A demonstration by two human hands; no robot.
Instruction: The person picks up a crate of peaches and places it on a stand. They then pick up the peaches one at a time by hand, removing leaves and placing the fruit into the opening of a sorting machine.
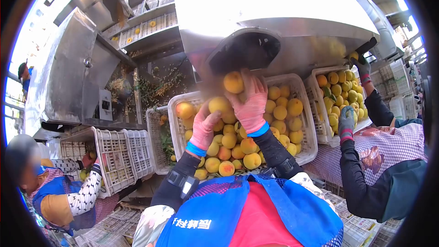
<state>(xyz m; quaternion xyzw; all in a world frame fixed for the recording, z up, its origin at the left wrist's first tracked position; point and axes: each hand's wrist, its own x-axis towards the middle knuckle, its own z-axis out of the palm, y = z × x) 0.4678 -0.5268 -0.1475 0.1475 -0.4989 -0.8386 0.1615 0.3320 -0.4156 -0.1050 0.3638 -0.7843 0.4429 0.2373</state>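
Note:
Both my hands wear pink gloves with blue bands at the wrists, over a white crate [312, 139] full of yellow peaches [228, 140]. My right hand [249, 105] is closed around a yellow-orange peach [233, 82], just below the dark opening [249, 50] of a metal machine. Lower and to the left, my left hand [204, 130] curls its fingers around another yellow peach [219, 105]. The far sides of both held peaches are hidden or blurred. Under the hands, the peaches lie heaped close together, some with a red blush.
On the right, a co-worker's gloved hands [348, 121] work at another crate of yellow fruit [338, 91]. A person [68, 192] at the left reaches beside white crates [116, 160]. Metal housing [64, 77] and a conveyor [146, 27] stand at the back left.

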